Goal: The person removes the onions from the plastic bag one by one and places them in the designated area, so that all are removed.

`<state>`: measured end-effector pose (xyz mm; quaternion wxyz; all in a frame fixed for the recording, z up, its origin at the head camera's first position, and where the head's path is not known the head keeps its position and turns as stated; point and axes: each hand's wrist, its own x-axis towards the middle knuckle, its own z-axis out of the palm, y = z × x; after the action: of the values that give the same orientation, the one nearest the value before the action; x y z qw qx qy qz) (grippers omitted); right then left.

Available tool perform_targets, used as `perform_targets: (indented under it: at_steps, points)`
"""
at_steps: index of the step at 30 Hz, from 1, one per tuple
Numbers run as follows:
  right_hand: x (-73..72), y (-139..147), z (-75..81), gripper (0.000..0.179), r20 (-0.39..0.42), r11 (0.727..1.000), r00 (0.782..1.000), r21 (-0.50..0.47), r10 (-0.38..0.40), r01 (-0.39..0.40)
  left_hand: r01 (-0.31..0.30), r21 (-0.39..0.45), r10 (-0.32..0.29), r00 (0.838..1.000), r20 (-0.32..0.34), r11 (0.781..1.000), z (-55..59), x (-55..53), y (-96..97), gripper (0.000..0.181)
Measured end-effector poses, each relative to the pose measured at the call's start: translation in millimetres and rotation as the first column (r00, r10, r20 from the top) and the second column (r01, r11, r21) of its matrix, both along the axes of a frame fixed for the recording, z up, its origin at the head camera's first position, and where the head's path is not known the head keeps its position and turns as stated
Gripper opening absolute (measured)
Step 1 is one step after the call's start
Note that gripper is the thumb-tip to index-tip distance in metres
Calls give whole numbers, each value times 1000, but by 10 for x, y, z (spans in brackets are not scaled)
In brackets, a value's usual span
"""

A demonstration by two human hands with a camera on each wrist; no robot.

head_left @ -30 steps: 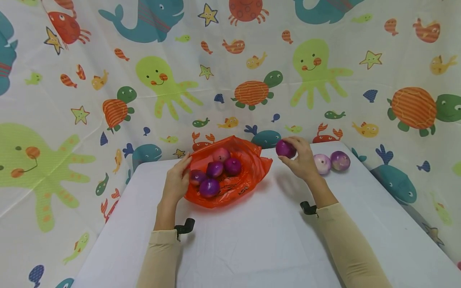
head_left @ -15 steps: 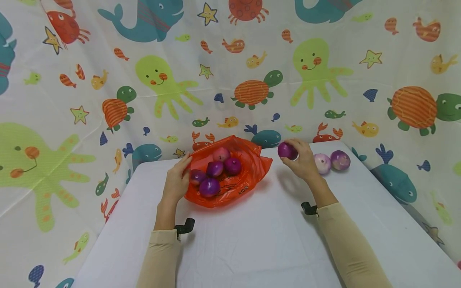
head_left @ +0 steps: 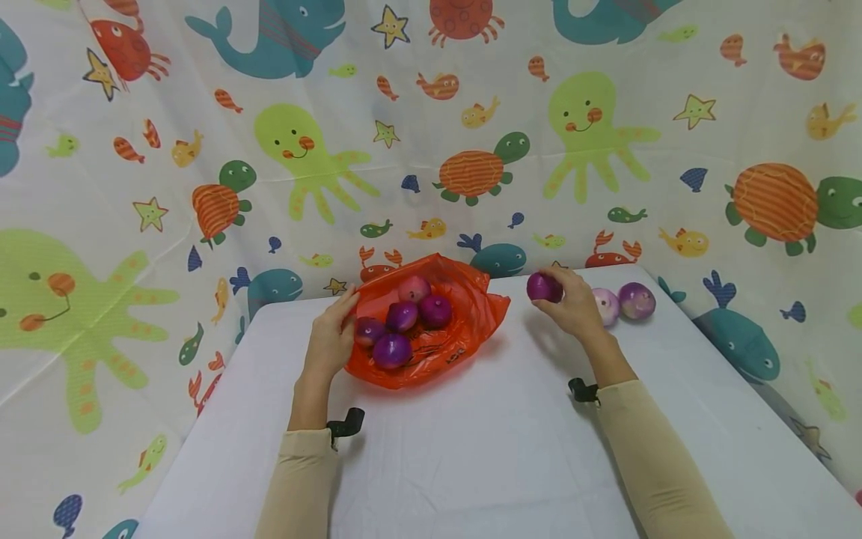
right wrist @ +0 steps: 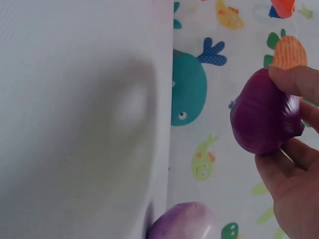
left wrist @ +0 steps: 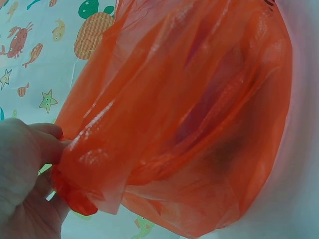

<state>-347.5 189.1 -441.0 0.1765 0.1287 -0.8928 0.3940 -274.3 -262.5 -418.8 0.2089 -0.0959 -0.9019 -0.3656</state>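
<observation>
An orange-red plastic bag lies open on the table, with several red onions inside it. My left hand pinches the bag's left rim; in the left wrist view, thumb and fingers close on the plastic. To the right of the bag, above the table, my right hand holds one red onion between thumb and fingers. The right wrist view shows that dark purple onion from the side, its pointed end near the palm.
Two more onions sit at the right back of the table: a pale one and a purple one. The white-covered table ends at a curtain printed with sea animals.
My right hand, with the red onion, has shifted slightly to the right and down, away from the bag. The left hand and the bag stay where they were.
</observation>
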Motion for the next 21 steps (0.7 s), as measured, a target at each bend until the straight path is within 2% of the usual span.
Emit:
perform_targets:
  at_steps: [6,16,21]
  points:
    - [2,33,-12,62,51,1000,999,29,-7,5,1,-1,-1,1000,18,1000,3,1,1,54]
    - [-3,82,-39,62,91,998,996,63,-17,12,-3,2,3,1000,8,1000,3,0,1,54]
    - [-9,118,-58,62,137,996,990,79,-41,30,-1,-5,1,1000,1,1000,8,0,-2,54]
